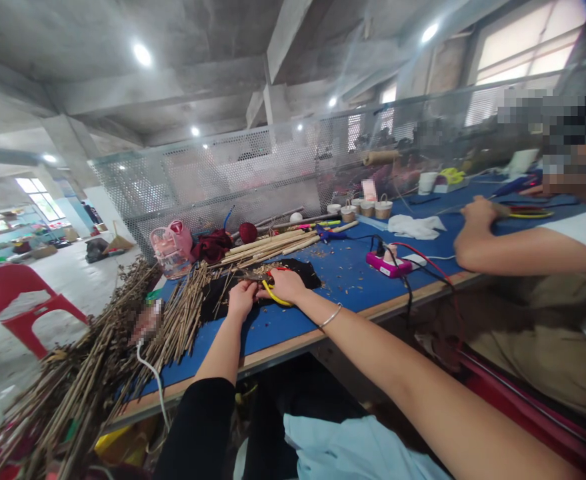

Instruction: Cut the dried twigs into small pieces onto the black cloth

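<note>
In the centre of the frame, the right-hand grip (pixel 287 285) is holding a yellow-handled tool (pixel 273 295) over a black cloth (pixel 309 272) on the blue tabletop (pixel 275 328). The left-hand grip (pixel 241 298) is resting just beside it, fingers bent. Dry stems (pixel 90 360) are filling the lower left, pale sticks (pixel 267 249) are lying above the hands, and a co-worker's arm (pixel 517 257) is extending in from the right edge.

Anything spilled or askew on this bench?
Yes: loose plant bits lie scattered past the black cloth onto the blue tabletop, like spillage. Dried stalks also jut off its left end, splayed rather than neatly stacked.
</note>
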